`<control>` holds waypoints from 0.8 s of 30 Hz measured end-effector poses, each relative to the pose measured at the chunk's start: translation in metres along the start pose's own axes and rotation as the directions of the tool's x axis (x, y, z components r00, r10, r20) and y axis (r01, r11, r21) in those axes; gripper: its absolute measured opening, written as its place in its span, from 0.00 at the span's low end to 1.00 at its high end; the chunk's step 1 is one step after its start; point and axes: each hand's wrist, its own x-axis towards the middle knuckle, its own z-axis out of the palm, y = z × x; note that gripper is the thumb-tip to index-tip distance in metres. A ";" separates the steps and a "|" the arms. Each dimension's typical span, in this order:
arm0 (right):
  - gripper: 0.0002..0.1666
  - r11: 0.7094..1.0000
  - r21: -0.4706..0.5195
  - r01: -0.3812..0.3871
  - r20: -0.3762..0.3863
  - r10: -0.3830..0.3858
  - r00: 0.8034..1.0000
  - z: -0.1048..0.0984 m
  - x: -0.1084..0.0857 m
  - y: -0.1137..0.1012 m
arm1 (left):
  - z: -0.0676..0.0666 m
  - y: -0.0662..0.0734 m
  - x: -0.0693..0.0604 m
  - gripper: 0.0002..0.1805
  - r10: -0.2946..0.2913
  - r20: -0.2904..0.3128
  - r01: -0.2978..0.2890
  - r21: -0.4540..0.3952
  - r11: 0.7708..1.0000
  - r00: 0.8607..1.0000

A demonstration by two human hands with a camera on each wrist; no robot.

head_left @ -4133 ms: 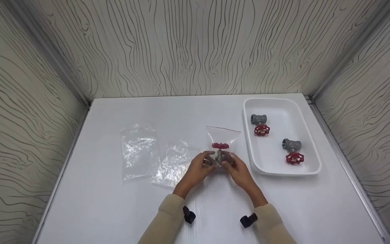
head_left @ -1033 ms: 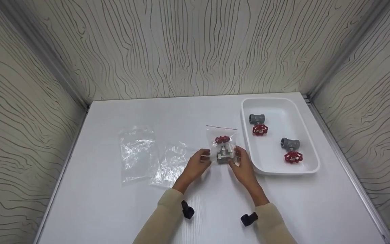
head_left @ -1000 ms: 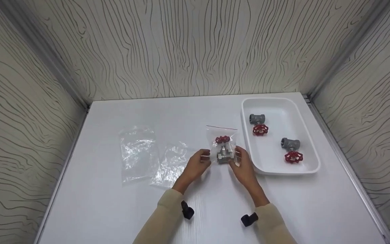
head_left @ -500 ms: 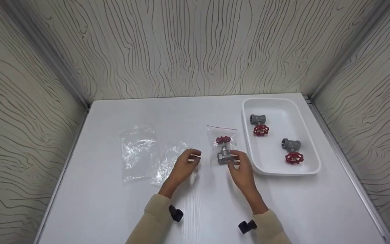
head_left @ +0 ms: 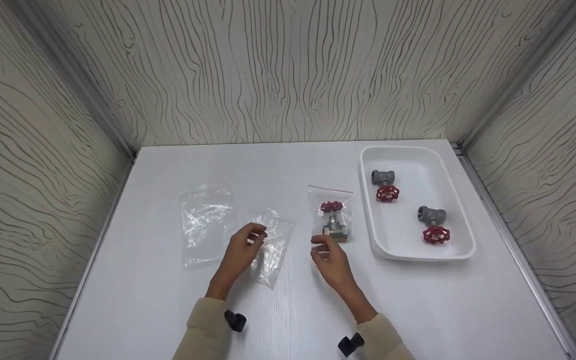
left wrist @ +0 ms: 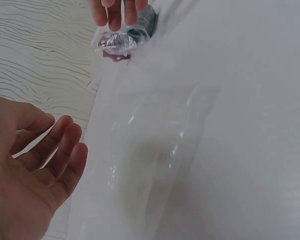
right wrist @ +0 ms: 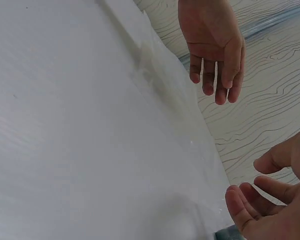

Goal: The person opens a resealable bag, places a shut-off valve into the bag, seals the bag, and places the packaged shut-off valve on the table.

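A clear zip bag (head_left: 347,205) with a red line along its top edge lies on the table, holding a grey valve with a red handwheel (head_left: 331,206). My right hand (head_left: 334,265) is just below it, fingers loosely bent and holding nothing. Over the right part of a flat clear bag (head_left: 273,255) hovers my left hand (head_left: 239,252), its fingers relaxed, with nothing in them. The left wrist view shows the left hand (left wrist: 30,170) beside that bag (left wrist: 160,145). In the right wrist view the fingers of the right hand (right wrist: 275,195) are parted, with nothing between them.
Another flat clear bag (head_left: 205,225) lies at the left. On the right stands a white tray (head_left: 420,254) with two grey valves, an upper one (head_left: 384,177) and a lower one (head_left: 432,215), each with a red handwheel. Patterned walls (head_left: 278,70) enclose the table.
Both hands have let go of the bagged valve and moved left and toward the near edge. The bagged valve stays on the table, and the nearer flat bag has turned slightly.
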 end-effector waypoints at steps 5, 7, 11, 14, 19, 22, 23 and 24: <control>0.21 0.998 0.032 -0.045 0.075 0.042 0.996 0.015 -0.001 0.004 | -0.010 -0.012 -0.005 0.12 0.023 -0.076 -0.014 0.115 0.993 0.997; 0.22 0.998 0.036 -0.046 0.090 0.043 0.995 0.019 -0.001 0.005 | -0.011 -0.015 -0.005 0.12 0.043 -0.108 -0.026 0.155 0.988 0.993; 0.22 0.998 0.029 -0.048 0.104 0.045 0.994 0.025 -0.002 0.008 | -0.012 -0.021 -0.005 0.14 0.060 -0.136 -0.030 0.214 0.976 0.989; 0.23 0.998 0.030 -0.060 0.102 0.057 0.993 0.029 -0.001 0.009 | -0.012 -0.023 -0.006 0.16 0.028 -0.133 0.003 0.225 0.974 0.991; 0.24 0.997 0.053 -0.062 0.100 0.057 0.993 0.032 0.003 0.010 | -0.009 -0.025 -0.004 0.20 -0.056 -0.132 0.086 0.226 0.970 0.990; 0.26 0.997 0.062 -0.053 0.105 0.047 0.993 0.034 0.004 0.010 | -0.008 -0.026 -0.003 0.21 -0.077 -0.138 0.106 0.217 0.970 0.987; 0.26 0.996 0.065 -0.056 0.108 0.048 0.993 0.034 0.004 0.010 | -0.007 -0.026 -0.002 0.21 -0.086 -0.137 0.113 0.208 0.972 0.987; 0.27 0.996 0.067 -0.060 0.111 0.052 0.992 0.034 0.004 0.010 | -0.007 -0.026 -0.001 0.21 -0.094 -0.136 0.120 0.196 0.973 0.986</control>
